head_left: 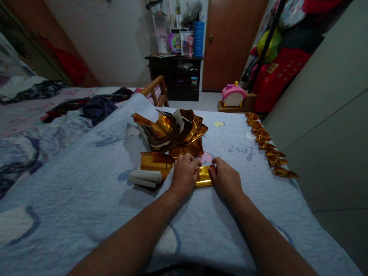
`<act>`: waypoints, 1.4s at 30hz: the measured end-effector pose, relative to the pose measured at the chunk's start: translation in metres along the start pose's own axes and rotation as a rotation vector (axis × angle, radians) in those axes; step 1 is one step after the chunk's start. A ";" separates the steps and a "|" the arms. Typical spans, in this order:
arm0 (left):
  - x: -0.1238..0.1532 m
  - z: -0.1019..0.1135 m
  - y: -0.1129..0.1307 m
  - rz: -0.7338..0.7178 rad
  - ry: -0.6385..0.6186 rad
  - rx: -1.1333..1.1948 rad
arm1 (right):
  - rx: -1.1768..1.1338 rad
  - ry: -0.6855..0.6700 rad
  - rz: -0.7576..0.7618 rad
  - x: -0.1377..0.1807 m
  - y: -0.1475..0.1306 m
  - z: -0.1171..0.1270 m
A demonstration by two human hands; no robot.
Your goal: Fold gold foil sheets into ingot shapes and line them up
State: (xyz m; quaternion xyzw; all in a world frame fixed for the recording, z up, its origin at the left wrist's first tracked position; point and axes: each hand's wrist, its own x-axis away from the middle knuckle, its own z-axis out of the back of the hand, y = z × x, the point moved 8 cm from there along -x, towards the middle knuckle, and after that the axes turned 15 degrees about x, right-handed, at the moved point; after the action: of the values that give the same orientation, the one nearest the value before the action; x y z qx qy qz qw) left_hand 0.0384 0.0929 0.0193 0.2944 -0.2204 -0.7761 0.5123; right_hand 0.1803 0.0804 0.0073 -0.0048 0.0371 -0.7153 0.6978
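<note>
Between my two hands lies a small sheet of gold foil paper (204,177), rolled or folded into a band on the blue bedspread. My left hand (186,172) grips its left end with bent fingers. At the other end, my right hand (226,175) pinches the foil between thumb and fingers. Just left of my left hand is a curled stack of foil sheets (155,163), with a pale rolled edge (146,178) facing up. A larger fanned pile of gold foil sheets (169,130) sits behind it. Folded gold foil pieces (266,145) form a row along the bed's right edge.
The blue bedspread (115,214) covers the surface under my hands. Rumpled bedding and dark clothes (97,107) lie to the left. Beyond the far edge stand a dark cabinet (175,78), a wooden chair (156,92) and a pink toy (233,95). A pale wardrobe (324,126) borders the right.
</note>
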 end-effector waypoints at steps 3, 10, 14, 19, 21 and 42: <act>0.000 -0.008 0.004 -0.047 -0.101 0.047 | -0.021 0.038 -0.004 0.001 0.001 0.003; 0.000 -0.014 0.004 -0.089 -0.240 0.134 | 0.060 0.005 0.050 -0.001 -0.002 -0.001; 0.002 -0.012 0.006 -0.122 -0.263 0.148 | 0.066 -0.014 0.078 -0.002 -0.002 -0.002; 0.004 -0.013 0.005 -0.116 -0.320 0.168 | 0.054 -0.022 0.102 0.000 -0.001 -0.003; 0.005 -0.013 0.004 -0.110 -0.327 0.178 | 0.043 -0.012 0.121 0.000 -0.002 -0.003; 0.016 -0.015 0.004 -0.102 -0.378 0.170 | 0.000 0.067 0.392 0.017 -0.024 0.003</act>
State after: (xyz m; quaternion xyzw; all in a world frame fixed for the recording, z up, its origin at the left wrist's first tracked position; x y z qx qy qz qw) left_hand 0.0464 0.0760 0.0074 0.1964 -0.3621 -0.8210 0.3954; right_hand 0.1556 0.0643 0.0106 0.0264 0.0607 -0.5653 0.8222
